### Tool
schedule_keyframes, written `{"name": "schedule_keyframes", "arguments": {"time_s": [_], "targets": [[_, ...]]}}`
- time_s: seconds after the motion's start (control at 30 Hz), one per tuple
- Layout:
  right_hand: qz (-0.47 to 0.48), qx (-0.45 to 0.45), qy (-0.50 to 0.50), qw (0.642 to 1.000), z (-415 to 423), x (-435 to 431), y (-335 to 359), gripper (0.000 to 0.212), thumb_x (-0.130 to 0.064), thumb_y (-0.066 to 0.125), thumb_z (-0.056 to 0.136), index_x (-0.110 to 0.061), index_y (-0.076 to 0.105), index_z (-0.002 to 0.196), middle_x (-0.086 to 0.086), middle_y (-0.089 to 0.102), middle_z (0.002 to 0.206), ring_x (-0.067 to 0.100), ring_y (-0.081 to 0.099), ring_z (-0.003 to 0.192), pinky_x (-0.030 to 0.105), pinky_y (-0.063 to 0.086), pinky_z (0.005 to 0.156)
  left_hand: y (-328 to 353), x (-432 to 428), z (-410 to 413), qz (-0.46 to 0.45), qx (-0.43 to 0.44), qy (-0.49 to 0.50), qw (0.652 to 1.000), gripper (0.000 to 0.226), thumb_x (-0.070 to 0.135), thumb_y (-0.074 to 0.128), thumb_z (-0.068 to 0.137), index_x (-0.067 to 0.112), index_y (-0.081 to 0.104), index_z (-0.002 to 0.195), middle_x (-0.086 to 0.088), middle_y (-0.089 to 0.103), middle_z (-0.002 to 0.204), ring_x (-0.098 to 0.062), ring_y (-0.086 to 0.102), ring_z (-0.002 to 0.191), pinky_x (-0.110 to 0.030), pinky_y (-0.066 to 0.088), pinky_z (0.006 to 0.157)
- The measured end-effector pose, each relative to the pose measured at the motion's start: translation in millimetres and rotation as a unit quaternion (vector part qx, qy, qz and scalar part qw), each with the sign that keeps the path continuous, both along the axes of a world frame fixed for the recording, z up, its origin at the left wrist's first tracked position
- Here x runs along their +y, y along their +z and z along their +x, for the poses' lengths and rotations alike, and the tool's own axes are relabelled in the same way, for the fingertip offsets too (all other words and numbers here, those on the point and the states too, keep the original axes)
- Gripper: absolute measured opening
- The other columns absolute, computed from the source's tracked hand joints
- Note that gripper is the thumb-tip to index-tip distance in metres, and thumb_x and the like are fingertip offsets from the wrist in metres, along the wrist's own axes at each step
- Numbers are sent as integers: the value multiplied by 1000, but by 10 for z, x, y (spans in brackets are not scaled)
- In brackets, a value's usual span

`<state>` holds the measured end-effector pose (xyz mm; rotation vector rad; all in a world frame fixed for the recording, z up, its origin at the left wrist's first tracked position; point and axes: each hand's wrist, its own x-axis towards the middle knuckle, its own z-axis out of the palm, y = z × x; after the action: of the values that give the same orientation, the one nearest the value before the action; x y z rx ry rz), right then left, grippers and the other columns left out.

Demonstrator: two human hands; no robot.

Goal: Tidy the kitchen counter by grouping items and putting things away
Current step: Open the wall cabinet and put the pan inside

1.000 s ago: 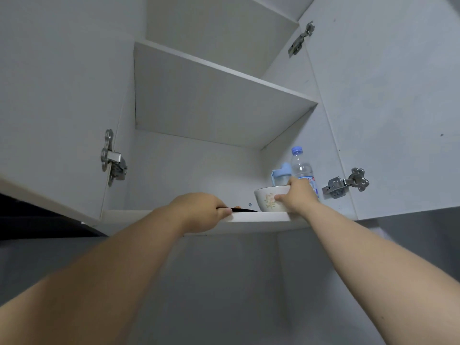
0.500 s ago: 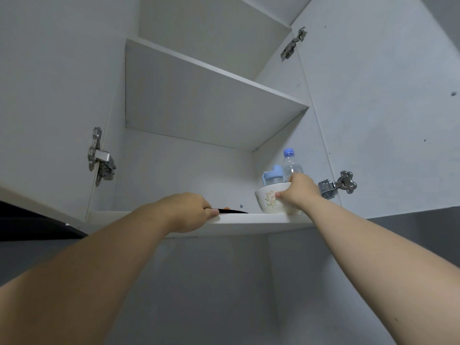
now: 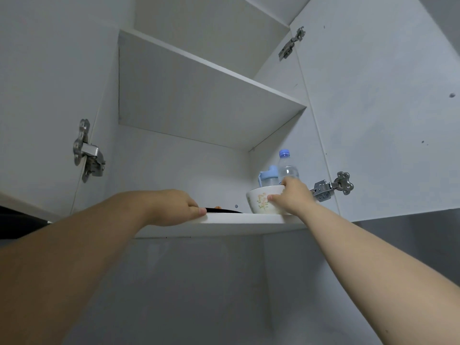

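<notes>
On the lower shelf (image 3: 224, 224) of an open wall cabinet, seen from below, both hands work at the front edge. L hand (image 3: 174, 207) is at the front lip, approx. mid-width. Its thumb lies along the lip and the fingers curl over the near edge of a black flat item (image 3: 224, 210), pinching it; one fingertip shows past its top. The item lies flat on the shelf, seen edge-on, so can't tell what it is. Its rt tip ends just beside the bowl's foot; touching or not, can't tell.

R hand (image 3: 291, 197) grips the bowl (image 3: 260, 202), white w/ a flower print: thumb on the outer wall, fingers curled over the rim on the rt side. The bowl stands upright on the rt part of the shelf, near the front edge.

Behind it, in the back rt corner, a water bottle (image 3: 288, 168) w/ blue cap and a blue-lidded cup (image 3: 268, 176) stand side by side, bottle nearer the side wall. R hand overlaps the bottle's base in view; contact can't be judged.

The upper shelf (image 3: 199, 95) sits well above the bowl rim and bottle cap, so there's headroom over both. The back wall (image 3: 179, 165) is in plain view above the black item, from the L side to the cup. L door (image 3: 37, 95) and R door (image 3: 385, 108) stand wide open. L hinge (image 3: 87, 151) is well apart from L hand; R hinge (image 3: 328, 189) is just beside R hand.
</notes>
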<state>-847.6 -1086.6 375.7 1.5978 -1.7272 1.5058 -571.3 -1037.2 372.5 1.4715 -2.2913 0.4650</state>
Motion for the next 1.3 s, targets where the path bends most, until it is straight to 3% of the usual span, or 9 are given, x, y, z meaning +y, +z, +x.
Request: {"name": "schedule_keyframes", "arguments": {"time_s": [0.3, 0.57, 0.73, 0.87, 0.93, 1.0, 1.1, 1.17, 1.3], "targets": [[-8, -20, 3, 1000, -22, -225, -78, 44, -32, 67, 84, -9, 50, 118, 14, 53, 123, 32, 54, 110, 34, 42, 86, -33, -57, 15, -21, 14, -12, 1000, 44, 46, 34, 99, 17, 64, 112, -7, 64, 110, -22, 58, 104, -31, 42, 91], [8, -16, 21, 1000, -84, -245, -80, 40, -30, 65, 87, -8, 52, 118, 13, 55, 120, 30, 53, 109, 29, 37, 79, -72, -19, 6, -21, 24, -5, 999, 44, 47, 33, 99, 19, 62, 116, -6, 63, 112, -22, 58, 104, -31, 42, 89], [13, -24, 31, 999, -109, -276, -76, 42, -27, 64, 88, -9, 52, 123, 12, 54, 125, 29, 52, 112, 28, 37, 82, -78, 6, -14, -21, 23, 4, 1000, 44, 47, 33, 99, 17, 63, 106, 2, 55, 80, -16, 52, 76, -29, 37, 70], [-10, -2, -38, 999, -79, -254, -66, 54, -29, 65, 84, -14, 48, 132, 12, 45, 135, 33, 41, 126, 38, 37, 101, -101, 27, -43, -36, 12, 32, 999, 45, 48, 32, 99, 12, 58, 88, 0, 48, 73, -16, 45, 66, -28, 31, 59], [-123, 30, -33, 991, 102, -150, -18, 38, -19, 54, 84, -9, 57, 121, 13, 51, 126, 33, 42, 121, 35, 37, 95, -91, 39, -29, -41, 3, 43, 998, 47, 50, 34, 98, 10, 58, 88, -2, 50, 74, -19, 47, 70, -28, 31, 58], [-149, 55, 41, 986, 372, -23, 56, 26, -18, 42, 83, -6, 64, 83, 14, 63, 90, 33, 54, 94, 27, 38, 68, -70, 60, 1, -40, 10, 39, 998, 46, 52, 39, 96, 12, 60, 87, -1, 51, 73, -19, 49, 71, -27, 32, 57], [53, -18, 202, 978, 790, 193, 136, 32, -30, 51, 88, -9, 61, 66, 7, 60, 62, 23, 54, 60, 23, 36, 51, -56, 96, 13, -44, 23, 36, 998, 39, 49, 45, 94, 19, 54, 71, -2, 54, 74, -13, 44, 62, -24, 29, 51], [187, 25, 190, 963, 964, 288, 146, 43, -47, 52, 88, -10, 66, 73, 3, 61, 65, 18, 54, 59, 25, 39, 56, -68, 98, -11, -54, 22, 48, 997, 44, 50, 45, 94, 19, 44, 62, -8, 56, 75, -12, 41, 57, -26, 28, 49], [257, 136, 100, 952, 1135, 353, 155, 38, -54, 54, 85, -19, 58, 71, -2, 60, 74, 13, 53, 59, 27, 44, 67, -89, 49, -10, -68, 24, 65, 995, 49, 53, 44, 93, 15, 47, 63, 0, 47, 63, -14, 44, 56, -29, 29, 51]]}}
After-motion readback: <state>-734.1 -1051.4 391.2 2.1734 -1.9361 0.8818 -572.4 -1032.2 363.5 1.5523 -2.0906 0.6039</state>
